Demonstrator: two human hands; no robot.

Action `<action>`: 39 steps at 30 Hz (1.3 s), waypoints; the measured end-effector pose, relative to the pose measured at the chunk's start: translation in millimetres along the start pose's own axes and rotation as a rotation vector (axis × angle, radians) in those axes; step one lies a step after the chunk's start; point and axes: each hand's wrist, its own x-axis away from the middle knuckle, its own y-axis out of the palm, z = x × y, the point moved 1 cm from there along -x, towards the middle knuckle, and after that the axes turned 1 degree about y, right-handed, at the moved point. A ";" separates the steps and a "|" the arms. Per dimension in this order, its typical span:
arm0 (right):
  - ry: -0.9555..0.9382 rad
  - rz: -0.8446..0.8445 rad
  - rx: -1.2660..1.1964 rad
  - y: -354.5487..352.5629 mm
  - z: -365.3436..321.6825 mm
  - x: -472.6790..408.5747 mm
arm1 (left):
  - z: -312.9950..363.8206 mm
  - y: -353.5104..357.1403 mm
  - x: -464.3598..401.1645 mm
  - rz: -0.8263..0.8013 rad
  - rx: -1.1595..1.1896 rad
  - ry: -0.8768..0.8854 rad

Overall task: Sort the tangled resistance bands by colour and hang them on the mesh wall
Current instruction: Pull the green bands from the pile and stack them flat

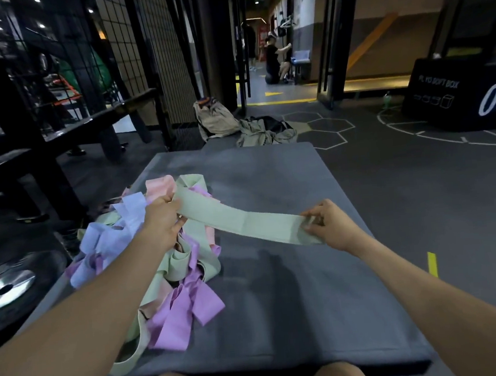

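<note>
pulling one green band out of the pile

the green band [244,222] is stretched flat between the left hand [161,219] and right hand [331,225], both pinching its ends, over the grey mat [308,272]. next it likely must come free of the tangled pile [158,270], then go to the mesh wall [126,39].

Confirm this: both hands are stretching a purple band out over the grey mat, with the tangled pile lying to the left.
Wrong colour. The head view shows the left hand and right hand stretching a pale green band over the grey mat; the tangled pile does lie left.
</note>
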 end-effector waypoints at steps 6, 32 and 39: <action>0.007 0.033 0.029 2.5 -10.8 -4.9 | 4.4 20.9 15.5 -0.111 0.045 0.013; 0.030 0.197 -0.613 -69.4 -69.4 -33.1 | -5.3 128.3 53.5 -0.759 -0.523 0.312; 0.289 0.538 -0.775 -83.3 -4.9 -40.3 | -39.2 110.3 40.4 -0.896 -0.872 0.201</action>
